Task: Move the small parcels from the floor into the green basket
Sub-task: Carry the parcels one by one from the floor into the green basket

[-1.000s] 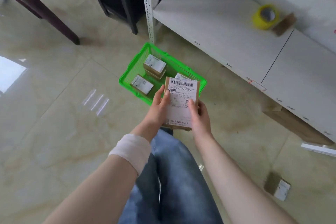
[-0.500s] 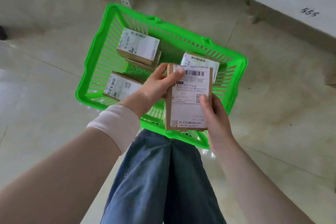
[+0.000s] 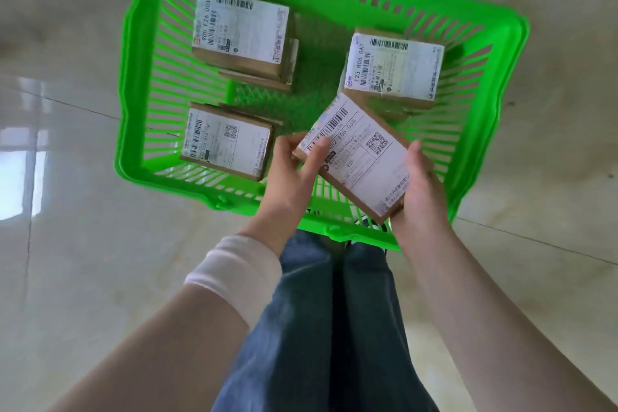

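Observation:
A green basket [image 3: 133, 84] stands on the tiled floor right below me. Both hands hold a small brown parcel [image 3: 359, 157] with a white label, tilted, over the basket's near right part. My left hand [image 3: 294, 170] grips its left edge with the thumb on the label. My right hand [image 3: 421, 184] grips its right and lower edge. Inside the basket lie three labelled parcels: one at the far left [image 3: 240, 32] on top of another box, one at the far right [image 3: 393, 70], one at the near left [image 3: 225, 142].
Glossy beige floor tiles [image 3: 67, 261] surround the basket. My legs in blue jeans [image 3: 327, 328] stand just behind its near rim. A white band [image 3: 234, 264] wraps my left wrist.
The view has dropped closer over the basket. The parcel in my hands has moved forward over the basket and turned clockwise, tilting its label.

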`<state>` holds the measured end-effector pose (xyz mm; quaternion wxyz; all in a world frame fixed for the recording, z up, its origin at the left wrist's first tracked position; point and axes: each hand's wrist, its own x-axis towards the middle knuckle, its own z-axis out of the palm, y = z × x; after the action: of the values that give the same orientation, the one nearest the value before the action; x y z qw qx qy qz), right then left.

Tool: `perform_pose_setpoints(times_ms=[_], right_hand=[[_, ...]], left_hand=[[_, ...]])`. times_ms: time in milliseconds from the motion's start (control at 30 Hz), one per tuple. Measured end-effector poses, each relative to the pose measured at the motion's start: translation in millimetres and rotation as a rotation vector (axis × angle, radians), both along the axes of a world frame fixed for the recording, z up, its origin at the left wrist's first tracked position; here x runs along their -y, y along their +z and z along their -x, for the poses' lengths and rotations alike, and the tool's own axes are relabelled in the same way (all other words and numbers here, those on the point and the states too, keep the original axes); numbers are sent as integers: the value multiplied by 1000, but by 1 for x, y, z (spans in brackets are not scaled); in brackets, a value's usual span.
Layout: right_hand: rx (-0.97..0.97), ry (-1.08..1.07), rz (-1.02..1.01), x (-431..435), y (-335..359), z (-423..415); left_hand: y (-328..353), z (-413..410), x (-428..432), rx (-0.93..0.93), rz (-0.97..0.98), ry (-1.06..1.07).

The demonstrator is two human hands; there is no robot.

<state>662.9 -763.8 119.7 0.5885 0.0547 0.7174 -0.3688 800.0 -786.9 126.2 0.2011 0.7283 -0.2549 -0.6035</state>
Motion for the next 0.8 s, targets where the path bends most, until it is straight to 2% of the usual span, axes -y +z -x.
perform_pose_setpoints(times_ms=[100,233,500,600,800], right_hand=[[-47,105,-29,3,-6,14],[-171,393,-59,4,-35,22],[-283,494,-226,9,-121,18],[-286,538,-275,9,-136,14],[-359,552,-258,2,-144,10]], left_hand=[[-9,-2,8,216,-100,-362],[-43,1,21,149,-158,-553],[-120,13,30,103,-299,-619],[-130,14,27,95,-381,-610],[-139,19,22,123,-357,-598]])
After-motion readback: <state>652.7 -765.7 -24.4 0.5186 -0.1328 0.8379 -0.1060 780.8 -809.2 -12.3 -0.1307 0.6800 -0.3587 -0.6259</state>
